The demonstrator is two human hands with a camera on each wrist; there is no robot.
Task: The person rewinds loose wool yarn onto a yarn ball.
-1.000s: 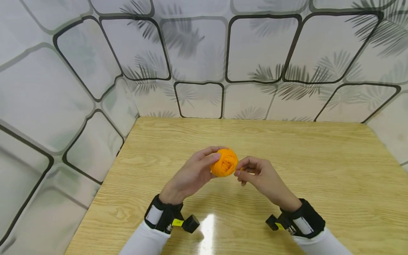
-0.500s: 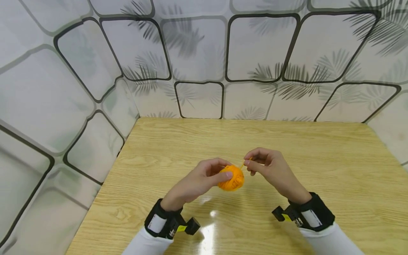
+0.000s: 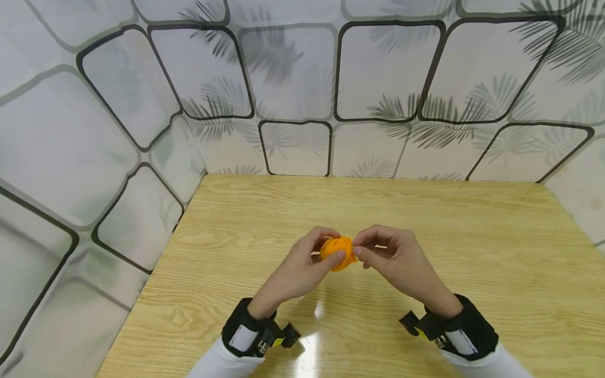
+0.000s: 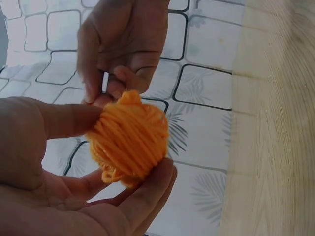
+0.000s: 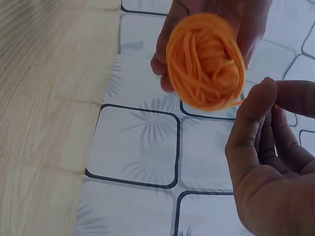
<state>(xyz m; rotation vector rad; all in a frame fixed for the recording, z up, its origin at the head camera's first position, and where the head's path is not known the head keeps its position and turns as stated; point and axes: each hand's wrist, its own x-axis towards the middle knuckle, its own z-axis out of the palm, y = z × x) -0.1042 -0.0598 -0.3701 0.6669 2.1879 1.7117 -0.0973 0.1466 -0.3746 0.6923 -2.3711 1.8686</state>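
Note:
An orange ball of yarn (image 3: 336, 252) is held above the table by my left hand (image 3: 302, 268), thumb on one side and fingers on the other. In the left wrist view the wound strands of the yarn ball (image 4: 130, 140) run slantwise, with a small loop low on it. Close by on the right, my right hand (image 3: 402, 260) pinches the yarn's loose end between thumb and forefinger. The right wrist view shows a short strand (image 5: 238, 103) running from the ball to the pinching fingertips (image 5: 263, 91) of that hand.
A light wooden table (image 3: 227, 220) lies beneath both hands. Behind it and to the left hangs pale cloth (image 3: 293, 73) with dark outlines and leaf prints. Each wrist wears a black strap with a small camera (image 3: 290, 335).
The ball turned in my left hand, dipped toward me, then came back up slightly. My right hand drew the strand up and away, then returned close to the ball.

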